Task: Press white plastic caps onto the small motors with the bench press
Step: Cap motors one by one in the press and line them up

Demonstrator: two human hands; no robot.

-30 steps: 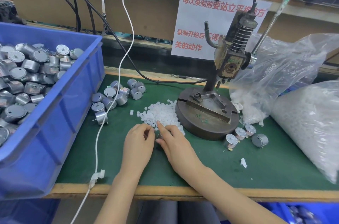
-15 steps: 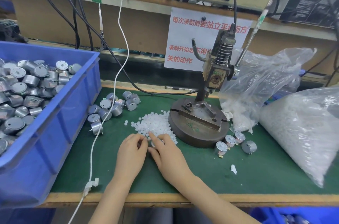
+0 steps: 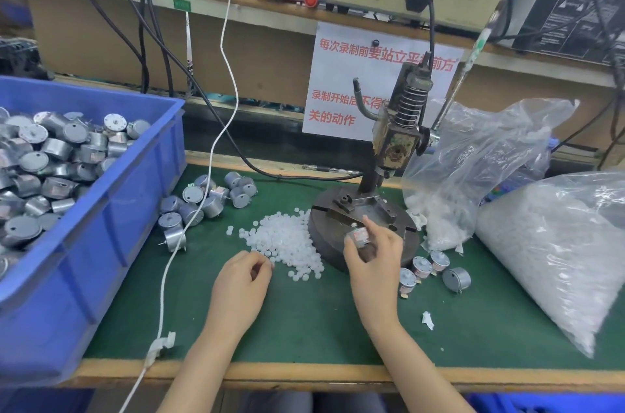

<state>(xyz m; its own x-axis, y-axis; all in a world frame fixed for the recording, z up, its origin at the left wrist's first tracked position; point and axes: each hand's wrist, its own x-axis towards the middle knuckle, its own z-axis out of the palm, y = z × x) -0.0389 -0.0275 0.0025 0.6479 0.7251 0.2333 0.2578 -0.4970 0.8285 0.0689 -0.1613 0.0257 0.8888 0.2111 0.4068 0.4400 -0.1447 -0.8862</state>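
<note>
A loose heap of white plastic caps [image 3: 285,238] lies on the green mat left of the bench press [image 3: 394,148], which stands on a round steel base [image 3: 326,240]. My right hand [image 3: 377,260] holds a small silver motor [image 3: 359,236] with a white cap on its shaft, over the front of the base. My left hand [image 3: 243,280] rests at the near edge of the cap heap, fingers curled; whether it pinches a cap I cannot tell. Loose motors [image 3: 206,202] lie beside the heap. Three motors [image 3: 424,268] lie right of the base.
A blue bin [image 3: 111,230] full of motors fills the left side. Two clear bags of white caps [image 3: 554,243] sit at the right. A white cable [image 3: 169,263] hangs across the mat. The press lever [image 3: 463,81] slants up to the right.
My right hand has left the cap heap and risen to the right with a motor, onto the press base. My left hand stays by the heap. The camera tilted up.
</note>
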